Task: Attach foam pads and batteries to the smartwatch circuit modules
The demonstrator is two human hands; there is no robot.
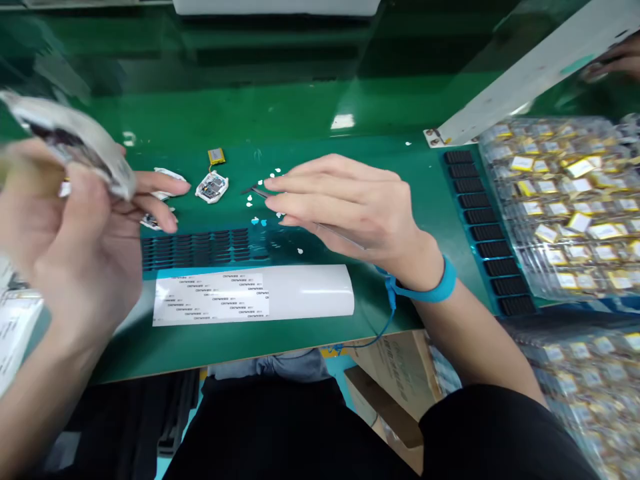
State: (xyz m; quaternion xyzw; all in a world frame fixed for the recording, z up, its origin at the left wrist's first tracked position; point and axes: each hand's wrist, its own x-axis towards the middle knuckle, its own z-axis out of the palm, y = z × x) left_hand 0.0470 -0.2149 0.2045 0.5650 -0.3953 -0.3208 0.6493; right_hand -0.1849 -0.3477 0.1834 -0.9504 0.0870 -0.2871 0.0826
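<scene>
My left hand (83, 253), raised and partly blurred, grips a white device housing (107, 153) with dark parts inside it. My right hand (350, 200) pinches metal tweezers (259, 193), whose tips point left just above the mat. By the tips is a small black strip (247, 191); whether the tweezers touch it I cannot tell. Between my hands lies an open white housing (213, 187) showing a circuit board, with a yellow battery cell (217, 157) beside it. More housings (170, 175) are partly hidden behind my left fingers. Small white pieces (249, 200) are scattered near the tweezers.
A sheet of black strips (195, 248) lies above a printed white liner sheet (210, 300). At right are stacked black pads (480, 233) and clear trays of battery cells (565, 200). A blue wrist strap (435, 283) with a cord circles my right wrist. A white post (525, 73) rises behind.
</scene>
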